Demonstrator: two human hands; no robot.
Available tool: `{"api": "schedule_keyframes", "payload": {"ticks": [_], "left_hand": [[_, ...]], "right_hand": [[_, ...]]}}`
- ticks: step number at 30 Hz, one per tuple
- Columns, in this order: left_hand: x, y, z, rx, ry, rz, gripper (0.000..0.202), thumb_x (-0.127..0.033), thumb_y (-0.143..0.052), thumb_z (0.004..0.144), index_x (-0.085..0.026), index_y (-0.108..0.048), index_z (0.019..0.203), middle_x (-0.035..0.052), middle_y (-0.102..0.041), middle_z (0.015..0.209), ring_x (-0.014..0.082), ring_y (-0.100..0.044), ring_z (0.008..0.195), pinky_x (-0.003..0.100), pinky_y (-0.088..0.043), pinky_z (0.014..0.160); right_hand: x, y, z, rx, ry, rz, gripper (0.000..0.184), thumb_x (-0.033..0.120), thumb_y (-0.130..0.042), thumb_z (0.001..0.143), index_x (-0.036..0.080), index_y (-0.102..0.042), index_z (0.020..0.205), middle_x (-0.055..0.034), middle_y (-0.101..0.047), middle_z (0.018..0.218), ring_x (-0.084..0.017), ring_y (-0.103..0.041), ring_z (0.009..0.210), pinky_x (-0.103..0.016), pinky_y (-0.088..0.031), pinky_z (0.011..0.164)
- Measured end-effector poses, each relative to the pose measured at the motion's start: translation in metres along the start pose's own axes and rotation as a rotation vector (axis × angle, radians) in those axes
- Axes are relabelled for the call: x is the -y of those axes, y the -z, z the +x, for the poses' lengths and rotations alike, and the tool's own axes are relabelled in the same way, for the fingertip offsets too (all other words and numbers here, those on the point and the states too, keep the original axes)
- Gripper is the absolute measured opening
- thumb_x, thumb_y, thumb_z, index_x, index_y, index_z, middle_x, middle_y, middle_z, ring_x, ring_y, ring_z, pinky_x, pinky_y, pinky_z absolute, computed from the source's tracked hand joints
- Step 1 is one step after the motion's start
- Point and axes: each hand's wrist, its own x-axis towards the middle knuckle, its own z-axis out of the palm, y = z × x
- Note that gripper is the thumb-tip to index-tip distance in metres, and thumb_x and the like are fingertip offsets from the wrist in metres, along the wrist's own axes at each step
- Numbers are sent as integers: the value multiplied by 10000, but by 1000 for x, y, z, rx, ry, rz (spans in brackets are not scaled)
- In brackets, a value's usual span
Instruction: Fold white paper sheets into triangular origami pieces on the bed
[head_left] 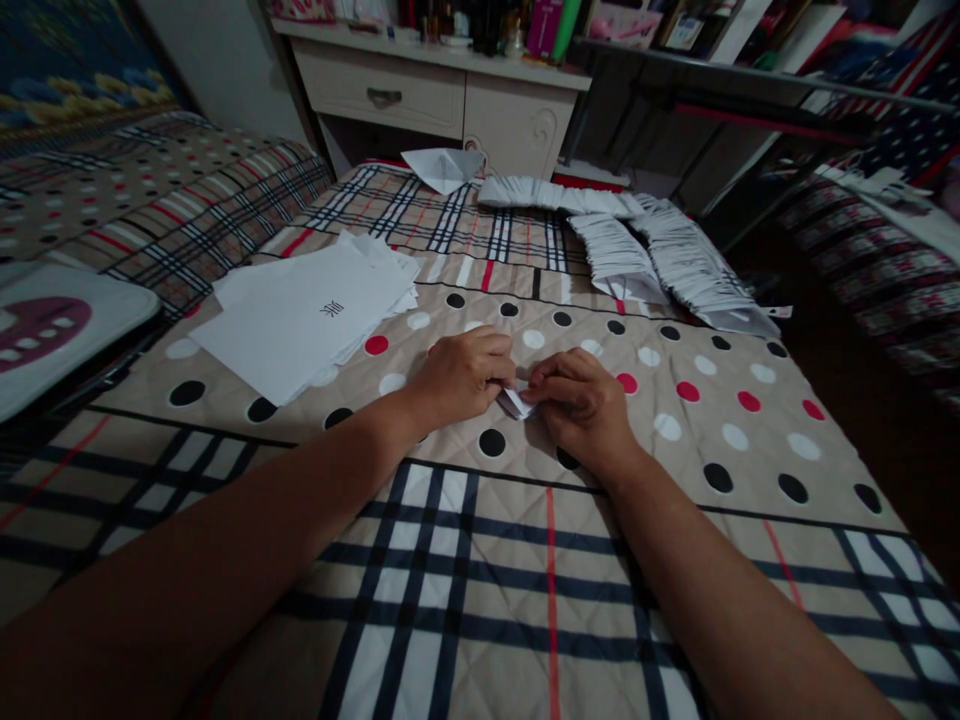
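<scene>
Between my two hands is a small folded piece of white paper (pixel 519 403), low over the dotted bedspread. My left hand (pixel 466 375) pinches its left side, with the fingers curled and pressed together. From the other side my right hand (pixel 583 405) grips the paper between thumb and fingers. Most of the paper is hidden by the fingers, so its full shape cannot be made out. Left of my hands lies a loose stack of white paper sheets (pixel 300 310), the top one bearing a small dark printed mark.
Rows of folded white papers (pixel 682 260) stand packed together at the far right of the bedspread (pixel 480 560). A larger folded paper (pixel 445 168) lies near the white cabinet (pixel 420 95). A white plastic lid (pixel 67 325) with a purple patch is at the left edge.
</scene>
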Motion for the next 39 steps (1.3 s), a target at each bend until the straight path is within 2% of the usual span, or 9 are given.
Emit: {"api": "schedule_keyframes", "payload": {"ticks": [11, 16, 21, 25, 29, 31, 36, 39], "left_hand": [[-5, 3, 1, 82, -11, 109, 171, -100, -581, 776, -202, -700, 707, 25, -597, 781, 177, -544, 828, 296, -416, 665], [-7, 3, 1, 86, -28, 125, 156, -98, -583, 766, -198, -686, 705, 29, -589, 788, 184, -536, 834, 305, -407, 654], [-9, 4, 1, 86, -49, 165, 139, -98, -575, 774, -182, -663, 706, 33, -585, 800, 184, -534, 841, 306, -410, 660], [-9, 4, 1, 87, -55, 183, 139, -84, -572, 764, -184, -656, 717, 30, -584, 805, 185, -538, 839, 305, -414, 659], [-10, 3, -1, 70, 15, 99, 168, -72, -573, 755, -200, -674, 796, 21, -601, 840, 179, -553, 869, 297, -439, 709], [-10, 3, -2, 60, 74, 46, 193, -82, -577, 756, -210, -676, 861, 17, -621, 889, 176, -565, 906, 291, -452, 739], [-9, 1, -2, 42, 236, 2, 312, -150, -623, 724, -218, -661, 1026, 27, -655, 1003, 199, -592, 951, 299, -473, 737], [-5, -2, -1, 8, 357, -100, 379, -129, -639, 678, -209, -666, 1047, 12, -676, 913, 159, -605, 789, 279, -473, 693]], "right_hand": [[4, -2, 0, 43, -30, -57, 327, -14, -499, 653, 195, -738, 731, -57, -652, 853, -205, -535, 823, -351, -438, 737], [16, 1, 3, 115, -164, -100, 212, 73, -536, 676, 184, -715, 697, -58, -638, 846, -208, -541, 812, -353, -439, 747], [19, -2, 4, 115, -272, -162, 102, 235, -642, 747, 191, -666, 658, -53, -634, 837, -218, -558, 828, -350, -438, 743], [15, -6, 2, 101, -308, -214, 58, 220, -680, 724, 192, -632, 742, -68, -635, 948, -234, -569, 898, -346, -440, 748], [12, -6, 1, 86, -386, -277, 325, 300, -732, 692, 182, -624, 975, -93, -640, 1007, -250, -597, 888, -350, -447, 712], [11, -5, 1, 97, -424, -292, 356, 337, -740, 690, 195, -631, 998, -76, -672, 960, -241, -618, 834, -338, -439, 675], [11, -1, 4, 114, -534, -304, 264, 379, -749, 666, 230, -678, 871, -16, -705, 757, -185, -602, 622, -278, -324, 519], [8, -1, 4, 87, -630, -212, 202, 406, -734, 668, 225, -676, 738, 12, -665, 637, -152, -558, 550, -262, -292, 493]]}}
